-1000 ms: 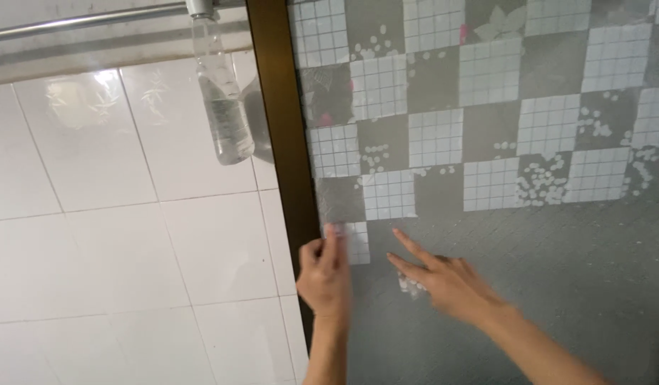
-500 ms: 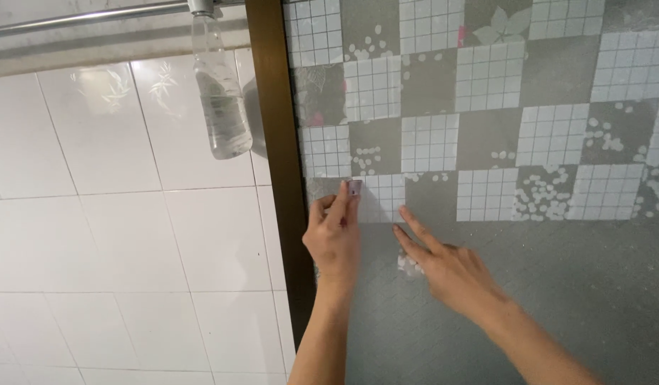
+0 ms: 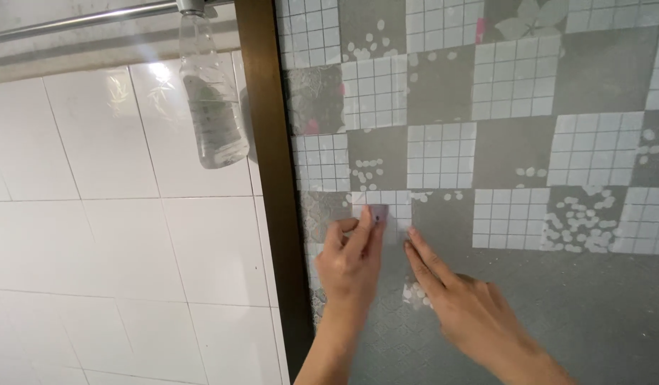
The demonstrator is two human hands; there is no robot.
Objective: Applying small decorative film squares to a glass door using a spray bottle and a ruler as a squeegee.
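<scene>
My left hand (image 3: 352, 262) presses against a glass pane covered in patterned grey-and-white checked film (image 3: 486, 164). Its fingers pinch a small flat scraper-like piece (image 3: 379, 213) held against the film near the pane's left side. My right hand (image 3: 463, 306) lies flat on the film just to the right, fingers apart, fingertips touching the film close to the left hand. Below the hands the film (image 3: 600, 314) is plain grey with a fine pattern.
A brown door frame (image 3: 272, 178) runs vertically left of the pane. A clear plastic bottle (image 3: 212, 93) hangs upside down from a metal rail (image 3: 80, 18) over the white tiled wall (image 3: 115, 242).
Both hands have moved up the pane. The left hand now holds its small piece higher, at the lower edge of the checked squares, and the right hand followed beside it.
</scene>
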